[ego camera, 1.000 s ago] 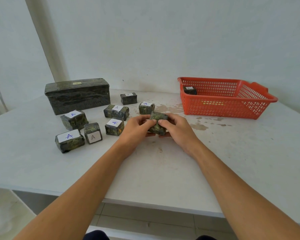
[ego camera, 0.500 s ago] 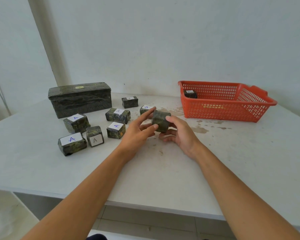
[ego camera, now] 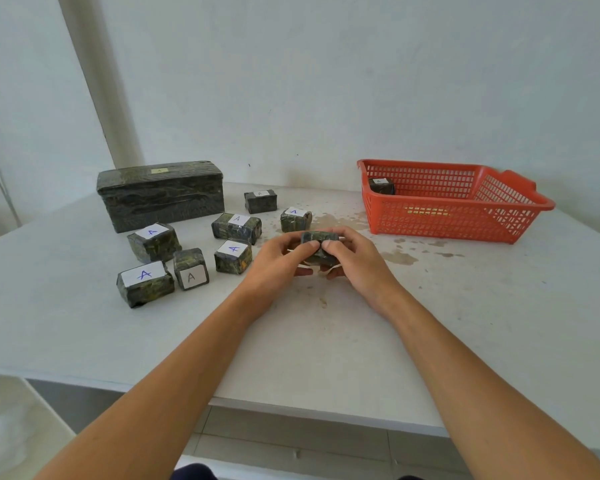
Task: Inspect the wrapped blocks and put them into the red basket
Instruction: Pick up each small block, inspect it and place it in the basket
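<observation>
**Both hands grip one wrapped block at the middle of the tabletop**

The held block (ego camera: 318, 241), wrapped in dark green-black film, sits between the two hands at the middle of the tabletop (ego camera: 326, 348). Its top face is level and its upper edge runs left to right, parallel to the near edge. Fingers cover the ends, so its long axis cannot be told, and no label shows on it.

The left hand (ego camera: 276, 263) and right hand (ego camera: 359, 263) reach in from the near edge with forearms converging. Each hand has its fingers curled over the top of the block and its thumb below, clasping it from its own side.

Seven more wrapped blocks lie to the left, towards the far left corner. The nearest block (ego camera: 144, 285) bears a white label with a blue "A". The cube-like block (ego camera: 190, 273) beside it shows a grey "A" on its front face. The others carry "A" labels on top.

Behind them, by the far edge, stands a large wrapped box (ego camera: 160, 197) with a small yellowish label too small to read.

The red basket (ego camera: 430, 221) sits at the far right. One labelled basket block (ego camera: 381, 186) lies in its far left corner.
</observation>
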